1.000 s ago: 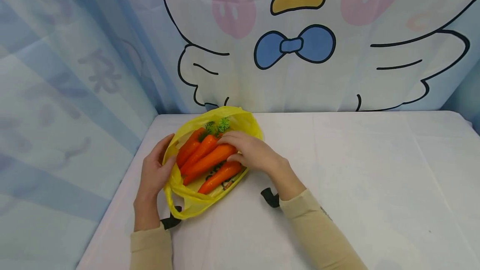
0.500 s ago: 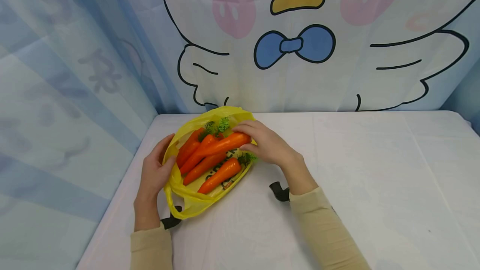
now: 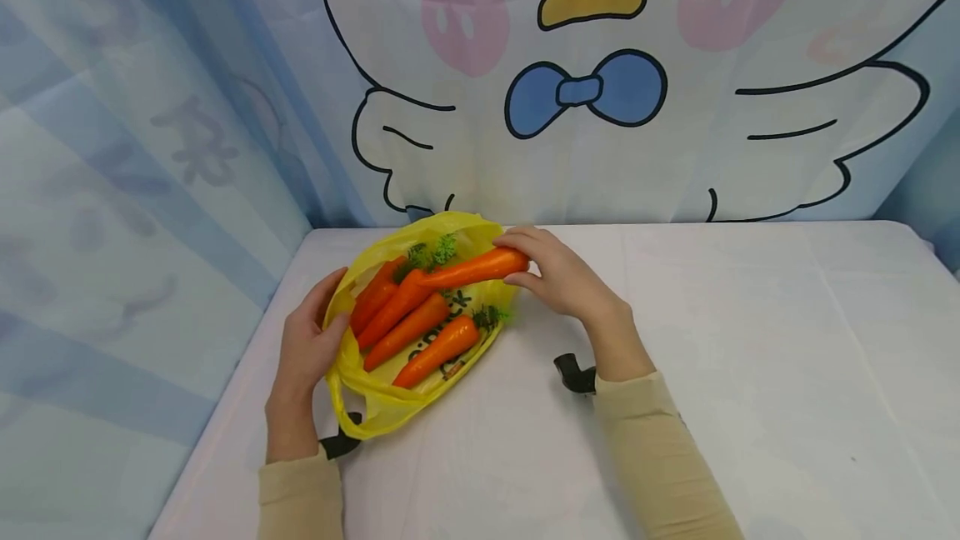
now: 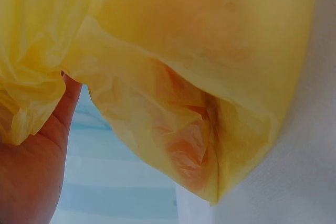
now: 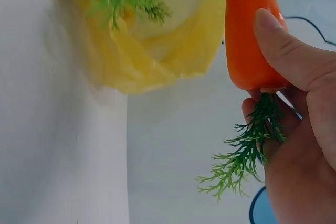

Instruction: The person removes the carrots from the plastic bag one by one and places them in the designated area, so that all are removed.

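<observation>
My right hand (image 3: 558, 273) pinches an orange carrot (image 3: 480, 268) by its thick end, lifted over the right side of a yellow plastic bag (image 3: 382, 412). In the right wrist view the thumb presses on the carrot (image 5: 248, 35), and its green leafy top (image 5: 252, 140) hangs beside the palm. Several other carrots, one of them a loose carrot (image 3: 442, 350) at the front, lie inside the open bag. My left hand (image 3: 311, 340) grips the bag's left edge between thumb and fingers. From the left wrist, the bag (image 4: 142, 98) hides most of that hand's fingers.
A white-covered table (image 3: 750, 373) extends to the right and front of the bag. Behind it hangs a cartoon-printed cloth (image 3: 600, 173), and a blue-and-white curtain (image 3: 135, 273) lines the left side. A black strap end (image 3: 576, 375) juts from the right wrist.
My right hand has taken hold of a carrot and drawn it up and to the right, its thick end now past the bag's rim. The left hand stays on the bag's edge.
</observation>
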The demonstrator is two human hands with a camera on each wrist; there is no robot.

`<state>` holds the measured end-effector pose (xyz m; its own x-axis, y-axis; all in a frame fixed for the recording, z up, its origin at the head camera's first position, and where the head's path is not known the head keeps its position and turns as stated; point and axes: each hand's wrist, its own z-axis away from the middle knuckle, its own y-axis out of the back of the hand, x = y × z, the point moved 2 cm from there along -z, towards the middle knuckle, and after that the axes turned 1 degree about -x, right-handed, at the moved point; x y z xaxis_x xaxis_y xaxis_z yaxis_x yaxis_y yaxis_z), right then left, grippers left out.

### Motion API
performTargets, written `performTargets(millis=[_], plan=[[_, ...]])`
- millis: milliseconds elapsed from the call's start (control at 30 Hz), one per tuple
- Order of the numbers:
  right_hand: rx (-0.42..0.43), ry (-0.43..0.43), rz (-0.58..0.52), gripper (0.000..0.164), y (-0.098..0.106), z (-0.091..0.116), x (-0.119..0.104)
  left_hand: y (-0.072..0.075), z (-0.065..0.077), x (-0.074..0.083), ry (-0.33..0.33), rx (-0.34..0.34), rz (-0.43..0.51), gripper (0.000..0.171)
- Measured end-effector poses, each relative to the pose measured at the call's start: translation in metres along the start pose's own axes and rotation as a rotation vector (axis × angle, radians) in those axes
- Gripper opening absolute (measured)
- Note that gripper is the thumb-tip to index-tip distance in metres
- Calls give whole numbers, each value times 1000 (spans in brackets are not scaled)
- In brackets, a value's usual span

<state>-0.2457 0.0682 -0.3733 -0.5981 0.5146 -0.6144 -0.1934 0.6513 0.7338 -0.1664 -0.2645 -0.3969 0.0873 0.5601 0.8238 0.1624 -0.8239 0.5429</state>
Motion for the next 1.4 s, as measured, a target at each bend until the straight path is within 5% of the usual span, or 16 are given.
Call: performTargets(millis=[300, 800, 1400], plan=[[89, -34, -31, 51, 19, 10, 18, 0, 1, 1, 2, 0, -3, 58], [85, -173, -13, 52, 38, 24, 44, -1, 0, 2, -5, 4, -13, 58], [77, -235, 18, 49, 54, 36, 73, 0, 1, 2, -21, 4, 2, 58]])
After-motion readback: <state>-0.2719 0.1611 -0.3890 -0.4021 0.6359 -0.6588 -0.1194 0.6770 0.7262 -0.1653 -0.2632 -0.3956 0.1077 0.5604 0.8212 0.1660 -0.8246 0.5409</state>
